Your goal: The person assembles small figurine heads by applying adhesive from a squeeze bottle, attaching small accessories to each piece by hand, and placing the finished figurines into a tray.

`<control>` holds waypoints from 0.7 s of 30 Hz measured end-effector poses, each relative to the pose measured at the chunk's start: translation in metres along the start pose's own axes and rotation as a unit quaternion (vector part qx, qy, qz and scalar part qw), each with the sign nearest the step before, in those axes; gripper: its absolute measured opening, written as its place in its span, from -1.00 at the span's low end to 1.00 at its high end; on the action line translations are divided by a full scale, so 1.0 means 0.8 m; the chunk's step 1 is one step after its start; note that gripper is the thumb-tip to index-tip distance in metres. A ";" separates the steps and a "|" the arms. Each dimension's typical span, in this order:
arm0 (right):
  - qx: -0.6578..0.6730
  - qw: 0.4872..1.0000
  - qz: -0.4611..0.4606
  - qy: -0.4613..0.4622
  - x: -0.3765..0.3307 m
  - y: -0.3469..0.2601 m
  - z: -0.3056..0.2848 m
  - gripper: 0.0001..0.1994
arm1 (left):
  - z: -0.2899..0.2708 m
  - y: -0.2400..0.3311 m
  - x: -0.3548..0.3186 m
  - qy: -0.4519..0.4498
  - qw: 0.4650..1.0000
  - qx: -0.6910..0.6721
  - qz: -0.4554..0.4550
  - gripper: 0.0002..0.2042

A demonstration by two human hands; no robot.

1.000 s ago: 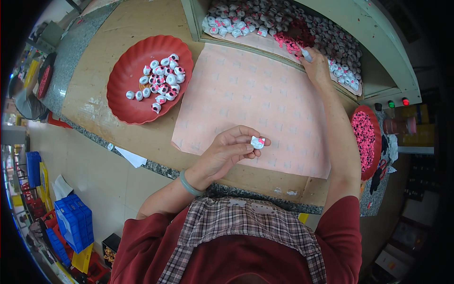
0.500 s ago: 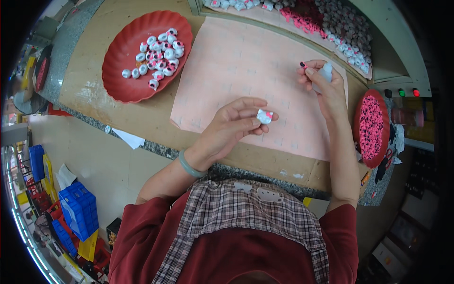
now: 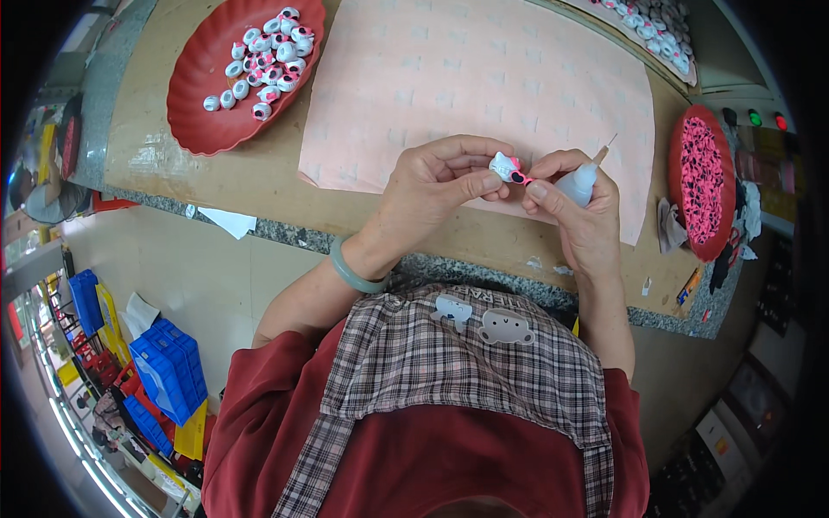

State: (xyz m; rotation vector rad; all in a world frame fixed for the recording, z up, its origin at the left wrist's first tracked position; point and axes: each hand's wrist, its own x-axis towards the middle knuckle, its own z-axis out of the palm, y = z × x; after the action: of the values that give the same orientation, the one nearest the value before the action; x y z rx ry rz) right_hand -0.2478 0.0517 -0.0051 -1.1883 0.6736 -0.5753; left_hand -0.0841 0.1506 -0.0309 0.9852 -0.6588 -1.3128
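Between its thumb and fingers, my left hand (image 3: pixel 427 181) grips a small white cat-head figure (image 3: pixel 501 165) with a pink bow. My right hand (image 3: pixel 589 226) pinches a tiny pink-and-black piece (image 3: pixel 519 177), shaped somewhat like sunglasses, against or just in front of the figure; whether they touch I cannot tell. Tucked in the same right hand is a translucent squeeze bottle (image 3: pixel 577 184) with a thin needle tip pointing up and away. Both hands are over the near edge of a pale pink sheet (image 3: pixel 466 78).
A red scalloped plate (image 3: pixel 194 95) at the far left holds several similar white heads. On the right, a red dish (image 3: pixel 724 190) is full of pink-and-black pieces. More figures sit on a raised shelf (image 3: pixel 643 30) at the back. Blue crates (image 3: pixel 168 371) stand on the floor at left.
My right hand has come down and left, bringing the bottle and pink-and-black piece to the cat head. My left hand stays near its place, figure still held. The view has shifted slightly.
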 end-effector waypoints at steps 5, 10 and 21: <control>-0.021 1.000 0.012 -0.011 0.000 -0.003 0.000 -0.89 | 0.007 0.005 -0.004 -0.010 0.999 0.041 -0.001 -0.72; -0.067 0.997 0.025 -0.023 0.001 -0.006 0.000 -0.90 | 0.007 0.001 -0.004 -0.011 0.997 0.074 0.017 -0.71; -0.254 0.967 -0.029 0.024 -0.002 0.000 0.011 -0.86 | 0.008 0.000 -0.008 -0.012 0.984 0.176 0.036 -0.71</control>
State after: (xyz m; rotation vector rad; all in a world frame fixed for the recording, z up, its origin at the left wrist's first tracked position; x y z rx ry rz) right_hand -0.2424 0.0588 -0.0025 -1.6799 0.8597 -0.4950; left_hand -0.0907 0.1556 -0.0269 1.2186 -0.9591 -1.1666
